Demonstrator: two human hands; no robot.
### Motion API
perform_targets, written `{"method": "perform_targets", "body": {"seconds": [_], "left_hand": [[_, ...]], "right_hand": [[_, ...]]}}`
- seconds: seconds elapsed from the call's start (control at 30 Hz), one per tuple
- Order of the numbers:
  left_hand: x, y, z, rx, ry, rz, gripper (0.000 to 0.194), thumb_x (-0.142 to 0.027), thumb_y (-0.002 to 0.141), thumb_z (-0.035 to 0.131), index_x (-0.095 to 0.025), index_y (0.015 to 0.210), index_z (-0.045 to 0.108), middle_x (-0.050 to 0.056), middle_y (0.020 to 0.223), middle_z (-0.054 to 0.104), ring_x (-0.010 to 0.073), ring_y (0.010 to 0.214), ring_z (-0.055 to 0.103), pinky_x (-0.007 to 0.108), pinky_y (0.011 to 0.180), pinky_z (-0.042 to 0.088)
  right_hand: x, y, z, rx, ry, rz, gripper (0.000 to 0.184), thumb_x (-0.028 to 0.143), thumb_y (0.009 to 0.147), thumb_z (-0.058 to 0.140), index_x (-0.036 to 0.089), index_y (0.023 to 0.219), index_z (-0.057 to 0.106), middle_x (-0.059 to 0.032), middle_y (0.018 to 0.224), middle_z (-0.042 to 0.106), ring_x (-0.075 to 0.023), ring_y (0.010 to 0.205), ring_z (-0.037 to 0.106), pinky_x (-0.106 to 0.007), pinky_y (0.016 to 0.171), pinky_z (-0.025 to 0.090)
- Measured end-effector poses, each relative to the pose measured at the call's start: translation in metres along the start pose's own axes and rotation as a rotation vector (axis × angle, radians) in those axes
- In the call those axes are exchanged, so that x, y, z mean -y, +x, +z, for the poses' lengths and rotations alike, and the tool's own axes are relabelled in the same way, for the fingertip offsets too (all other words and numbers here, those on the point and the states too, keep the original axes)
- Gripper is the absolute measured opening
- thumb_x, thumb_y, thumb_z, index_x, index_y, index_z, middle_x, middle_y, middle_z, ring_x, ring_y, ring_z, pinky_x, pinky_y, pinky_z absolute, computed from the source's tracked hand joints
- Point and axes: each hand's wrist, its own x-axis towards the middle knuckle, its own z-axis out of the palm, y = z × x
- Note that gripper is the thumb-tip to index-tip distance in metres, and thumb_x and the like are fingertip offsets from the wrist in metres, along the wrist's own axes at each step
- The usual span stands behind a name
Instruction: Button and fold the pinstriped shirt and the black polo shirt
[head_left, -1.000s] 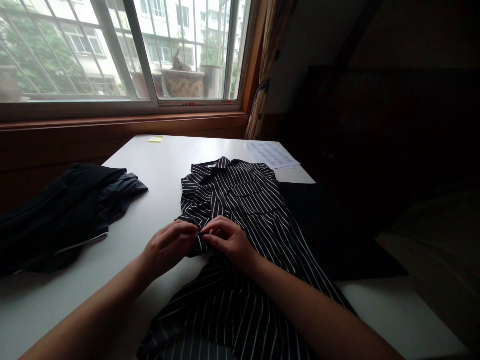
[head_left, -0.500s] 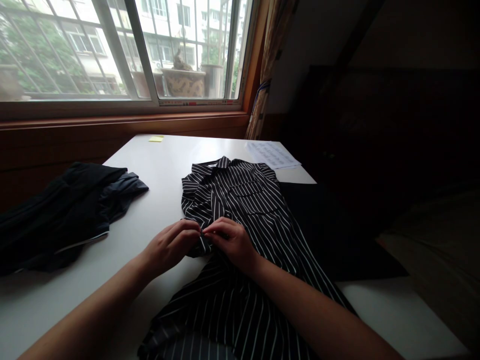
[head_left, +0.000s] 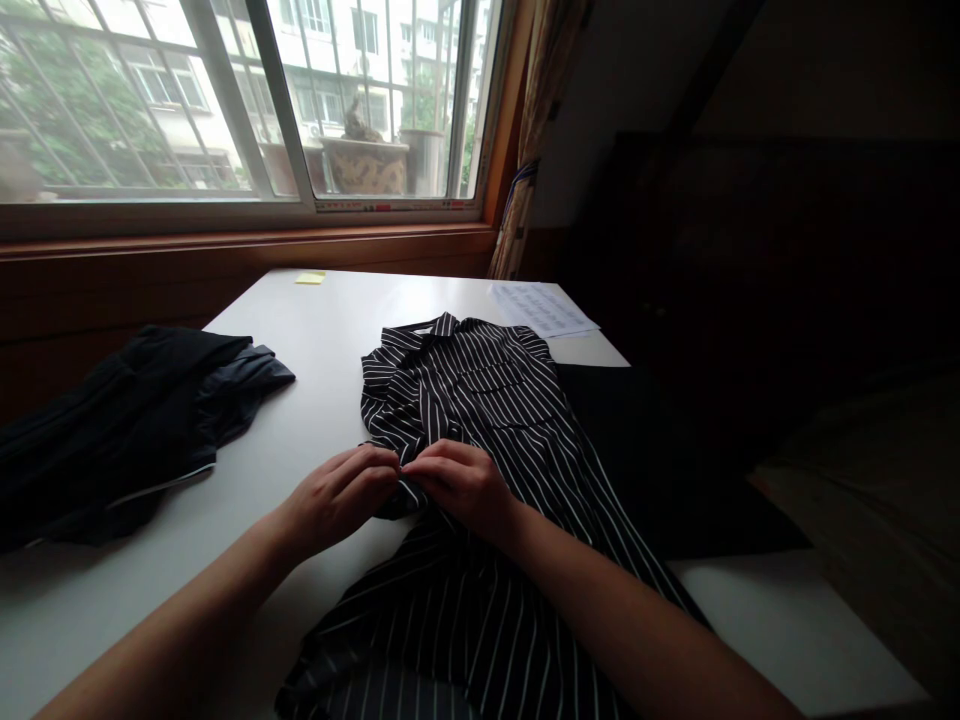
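Observation:
A black shirt dress with white stripes point(head_left: 510, 400) lies spread on the white table, its collar toward the window and its lower part toward me. My left hand point(head_left: 346, 497) pinches the front edge of the dress near its middle. Right beside it, my right hand point(head_left: 463, 485) pinches the same edge, and the fingertips of both hands nearly meet. Whether a button sits between the fingers is too small to make out. Under my hands the cloth is bunched, and part of it is hidden by my fingers and right forearm.
Dark folded clothes point(head_left: 127, 430) lie at the table's left. A black cloth point(head_left: 645, 460) spreads at the right, beside the dress. Printed sheets point(head_left: 544, 308) and a yellow sticky note point(head_left: 310, 278) rest on the far part of the white table point(head_left: 315, 400). A window stands behind.
My right hand's fingers have closed a little more, their tips still at the dress's edge. The dress and the other clothes lie as before; the view has shifted slightly.

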Motion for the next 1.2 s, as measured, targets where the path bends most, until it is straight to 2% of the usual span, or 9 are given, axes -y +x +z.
{"method": "perform_targets", "body": {"seconds": [0.4, 0.57, 0.87, 1.2], "left_hand": [[-0.006, 0.005, 0.001, 0.005, 0.038, 0.016, 0.018, -0.008, 0.093, 0.057, -0.018, 0.107, 0.059, 0.009, 0.104, 0.069, 0.0183, 0.094, 0.067, 0.032, 0.084, 0.058], [-0.004, 0.007, 0.001, -0.037, -0.059, -0.076, 0.014, -0.010, 0.094, 0.058, -0.019, 0.105, 0.060, 0.008, 0.101, 0.070, 0.0165, 0.092, 0.068, 0.030, 0.083, 0.058], [-0.002, 0.015, -0.003, -0.046, -0.243, -0.191, 0.013, -0.015, 0.092, 0.064, -0.018, 0.105, 0.066, 0.009, 0.096, 0.071, 0.0162, 0.087, 0.070, 0.027, 0.076, 0.059], [0.000, 0.016, -0.002, -0.074, -0.193, -0.160, 0.010, -0.013, 0.090, 0.065, -0.019, 0.096, 0.070, 0.006, 0.091, 0.069, 0.0150, 0.083, 0.067, 0.026, 0.073, 0.057]], "right_hand": [[0.000, -0.002, 0.000, -0.016, -0.217, -0.082, 0.016, 0.024, 0.094, 0.063, 0.026, 0.105, 0.074, -0.0056, 0.095, 0.075, -0.0192, 0.086, 0.070, -0.034, 0.081, 0.056], [0.000, -0.003, 0.001, -0.024, -0.246, -0.084, 0.016, 0.024, 0.094, 0.063, 0.026, 0.105, 0.073, -0.0056, 0.094, 0.075, -0.0194, 0.087, 0.070, -0.034, 0.083, 0.055], [0.000, -0.002, -0.001, -0.008, -0.285, -0.073, 0.015, 0.026, 0.096, 0.062, 0.025, 0.106, 0.073, -0.0062, 0.096, 0.075, -0.0200, 0.087, 0.069, -0.035, 0.083, 0.055], [0.003, -0.001, -0.001, 0.023, -0.304, -0.109, 0.016, 0.026, 0.097, 0.060, 0.025, 0.106, 0.073, -0.0062, 0.095, 0.074, -0.0195, 0.088, 0.069, -0.035, 0.084, 0.055]]}}
